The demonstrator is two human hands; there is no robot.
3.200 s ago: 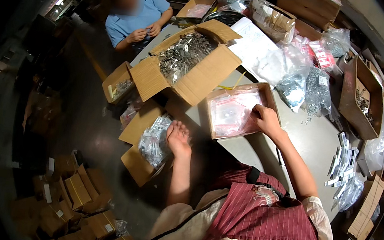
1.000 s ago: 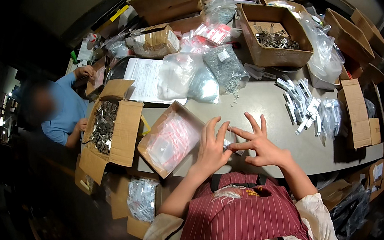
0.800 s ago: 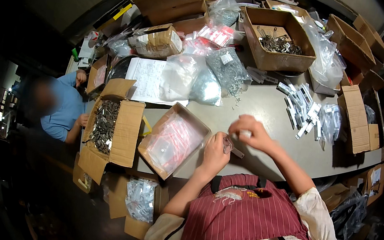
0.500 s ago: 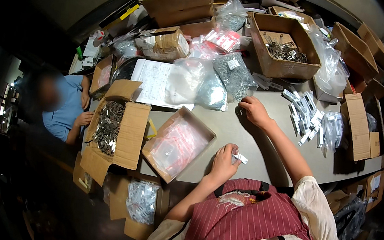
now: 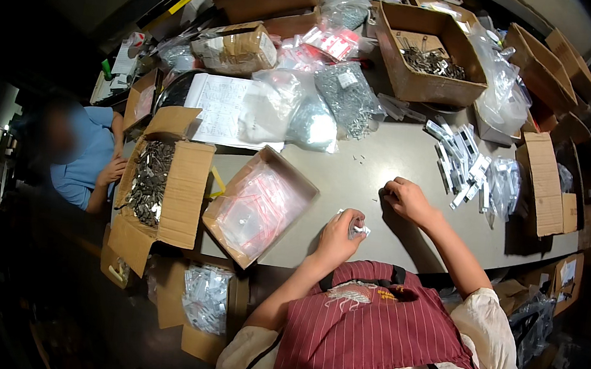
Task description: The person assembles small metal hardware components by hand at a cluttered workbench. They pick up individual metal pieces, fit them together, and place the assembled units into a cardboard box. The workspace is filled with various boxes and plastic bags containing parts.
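My left hand (image 5: 337, 239) is closed around a small white piece (image 5: 358, 229), just above the near part of the table. The fingers cover most of that piece, so its kind is unclear. To its right, my right hand (image 5: 409, 201) is low over the tabletop with its fingers curled together. Whatever it may pinch is too small or hidden to name. A few tiny loose screws (image 5: 359, 159) lie farther off on the grey table (image 5: 385, 151). Behind them rests a clear bag of small metal hardware (image 5: 348, 96).
Left of my hands stand a shallow box of clear bags (image 5: 305, 211) and an open carton of dark metal parts (image 5: 186, 195). White-and-metal pieces (image 5: 463, 162) are heaped to the right. A deep box (image 5: 428, 90) stands behind. A person in blue (image 5: 86, 155) sits at the left.
My right hand has come nearer to me from beside the hardware bag, with its fingers curled. My left hand has turned, hiding more of the white piece. The whole view has shifted slightly.
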